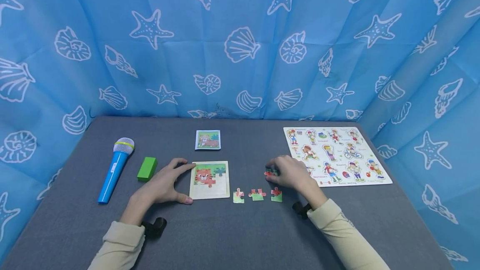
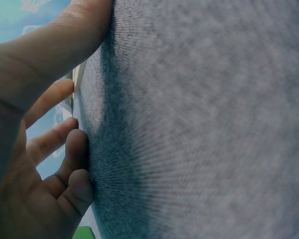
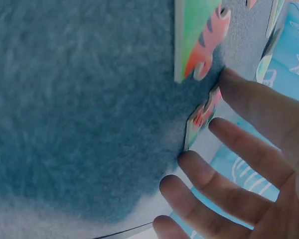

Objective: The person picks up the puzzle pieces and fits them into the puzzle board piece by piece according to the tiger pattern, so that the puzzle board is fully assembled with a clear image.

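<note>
My left hand (image 1: pixel 163 184) is at the left side of a square puzzle tray (image 1: pixel 210 195), its index finger at the upper corner and its thumb at the lower one. Joined pieces with a tiger's face (image 1: pixel 203 176) fill the tray's upper left. In the right wrist view, my right hand (image 3: pixel 249 179) has its thumb and fingertips around the ends of a red and green puzzle piece (image 3: pixel 202 119) at the table surface. Between tray and right hand lie a tiger-striped piece (image 1: pixel 276 195), a wide pink-green piece (image 1: pixel 257 195) and a corner piece (image 1: pixel 238 196).
A small tiger picture card (image 1: pixel 208 140) lies beyond the tray. Left of my left hand are a green block (image 1: pixel 147 169) and a blue toy microphone (image 1: pixel 114 172). A white board with sports figures (image 1: pixel 337 157) lies right of my right hand. Blue curtains (image 1: pixel 240 74) surround the grey table.
</note>
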Tool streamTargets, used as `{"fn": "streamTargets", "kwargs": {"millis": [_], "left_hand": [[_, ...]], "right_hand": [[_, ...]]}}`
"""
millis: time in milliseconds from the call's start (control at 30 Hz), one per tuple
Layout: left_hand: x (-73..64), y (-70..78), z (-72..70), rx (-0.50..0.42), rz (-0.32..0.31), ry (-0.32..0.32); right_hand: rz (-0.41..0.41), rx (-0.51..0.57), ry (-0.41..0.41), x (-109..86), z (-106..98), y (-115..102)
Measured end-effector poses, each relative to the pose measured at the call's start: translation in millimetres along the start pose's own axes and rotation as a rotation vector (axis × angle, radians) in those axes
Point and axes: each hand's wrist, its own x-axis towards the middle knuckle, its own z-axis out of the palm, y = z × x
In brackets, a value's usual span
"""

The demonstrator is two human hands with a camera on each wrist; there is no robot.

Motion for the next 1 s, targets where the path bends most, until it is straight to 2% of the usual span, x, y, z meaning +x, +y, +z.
{"fn": "streamTargets", "kwargs": {"millis": [333, 1000], "left_hand": [[-0.3, 0.6, -0.4, 0.000, 0.005, -0.001], [-0.8, 0.7, -0.7, -0.004, 0.013, 0.000]], "right_hand": [[0.057, 0.010, 0.008, 1.9, 4, -3], [-0.003, 0.043, 0.056, 1.1, 4, -11]]}}
